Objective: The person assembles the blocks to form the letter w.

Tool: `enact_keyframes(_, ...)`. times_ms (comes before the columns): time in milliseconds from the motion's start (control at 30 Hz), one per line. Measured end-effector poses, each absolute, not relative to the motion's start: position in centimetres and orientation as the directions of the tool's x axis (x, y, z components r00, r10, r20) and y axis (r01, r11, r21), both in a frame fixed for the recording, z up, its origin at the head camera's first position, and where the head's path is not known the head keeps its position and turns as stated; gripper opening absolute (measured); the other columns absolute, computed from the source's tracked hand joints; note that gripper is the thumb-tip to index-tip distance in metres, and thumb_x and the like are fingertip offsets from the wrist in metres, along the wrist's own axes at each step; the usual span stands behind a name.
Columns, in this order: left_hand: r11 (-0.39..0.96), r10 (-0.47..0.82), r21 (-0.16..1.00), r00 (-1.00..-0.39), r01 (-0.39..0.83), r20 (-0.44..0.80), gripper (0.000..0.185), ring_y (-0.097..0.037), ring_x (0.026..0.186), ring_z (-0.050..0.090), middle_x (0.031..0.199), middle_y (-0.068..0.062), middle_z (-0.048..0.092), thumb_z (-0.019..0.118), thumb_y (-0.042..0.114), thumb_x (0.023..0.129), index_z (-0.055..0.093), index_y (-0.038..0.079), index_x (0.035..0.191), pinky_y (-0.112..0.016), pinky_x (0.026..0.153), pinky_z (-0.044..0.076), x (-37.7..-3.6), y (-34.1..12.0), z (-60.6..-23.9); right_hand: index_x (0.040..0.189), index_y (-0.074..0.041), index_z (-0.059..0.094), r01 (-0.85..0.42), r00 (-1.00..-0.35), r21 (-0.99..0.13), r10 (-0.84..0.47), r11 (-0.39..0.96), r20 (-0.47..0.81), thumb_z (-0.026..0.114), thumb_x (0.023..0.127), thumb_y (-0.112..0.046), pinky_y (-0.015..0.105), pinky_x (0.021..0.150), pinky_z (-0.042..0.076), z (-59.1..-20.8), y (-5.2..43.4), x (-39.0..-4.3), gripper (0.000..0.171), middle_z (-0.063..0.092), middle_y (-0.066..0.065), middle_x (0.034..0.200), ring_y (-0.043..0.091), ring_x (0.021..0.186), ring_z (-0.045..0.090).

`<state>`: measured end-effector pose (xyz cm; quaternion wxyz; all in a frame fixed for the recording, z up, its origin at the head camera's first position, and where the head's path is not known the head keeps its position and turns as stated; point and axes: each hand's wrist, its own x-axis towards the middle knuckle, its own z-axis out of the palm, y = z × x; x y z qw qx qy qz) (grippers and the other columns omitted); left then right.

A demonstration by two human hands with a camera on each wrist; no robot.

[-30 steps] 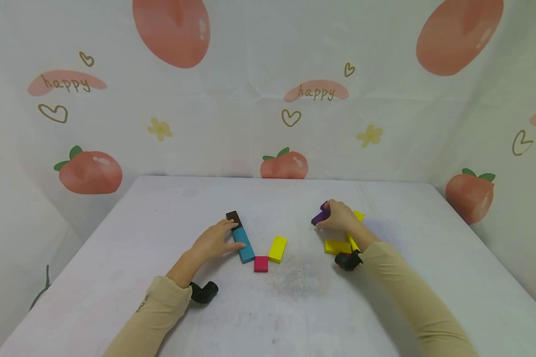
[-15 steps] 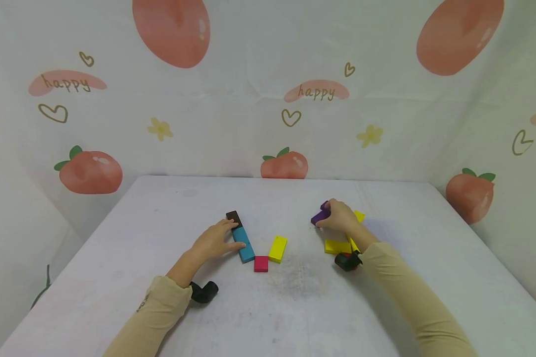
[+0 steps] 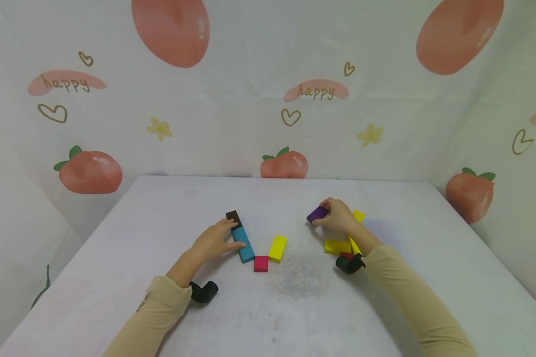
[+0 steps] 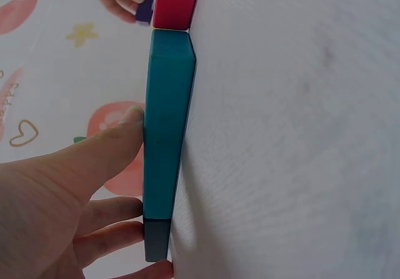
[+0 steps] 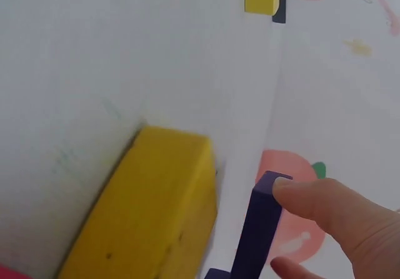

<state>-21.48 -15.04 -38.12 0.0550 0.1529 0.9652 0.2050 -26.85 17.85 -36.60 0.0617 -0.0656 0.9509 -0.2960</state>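
Apparently, on the table (image 3: pixel 232 322), the work is only partly done. Left of the red block (image 3: pixel 261 264), the left hand (image 3: pixel 212 240) is rested with spread fingers against a laid row; well right of it, the purple block (image 3: pixel 316 214) is pinched by the right hand (image 3: pixel 339 216), seemingly unplaced. Just beside the red block, the blue block (image 3: pixel 246 252) and near yellow block (image 3: pixel 277 249) are set. Farther right, loose yellow blocks (image 3: pixel 337 247) appear unused. Beyond the blue block, the black block (image 3: pixel 233 216) is set.
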Motion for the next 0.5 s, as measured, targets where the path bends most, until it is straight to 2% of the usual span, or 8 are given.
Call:
enact_keyframes(267,0.865,0.321,0.421,-0.946,0.274,-0.045,0.065,-0.042,0.13,0.041,0.141,-0.025,0.042,0.066,0.035,0.085,0.047,-0.002,0.134,-0.053,0.106,0.037,-21.58,-15.02,-38.21,0.123,0.003,0.054,-0.151,-0.978,-0.594,-0.208,0.79,-0.029,0.073,0.079,-0.023,0.044,0.093,0.048,-36.41,17.54,-26.41,0.054,0.056,0.027,0.12,0.034,0.102,0.054)
enact_keyframes(500,0.868,0.315,0.419,-0.948,0.268,-0.045,0.065,-0.042,0.131,0.04,0.141,-0.025,0.042,0.066,0.036,0.085,0.047,-0.002,0.134,-0.053,0.107,0.036,-21.58,-15.02,-38.24,0.125,0.0,0.055,-0.153,-0.971,-0.626,-0.234,0.765,-0.048,0.073,0.079,-0.021,0.043,0.092,0.051,-36.32,17.14,-26.2,0.054,0.054,0.025,0.12,0.037,0.104,0.054)
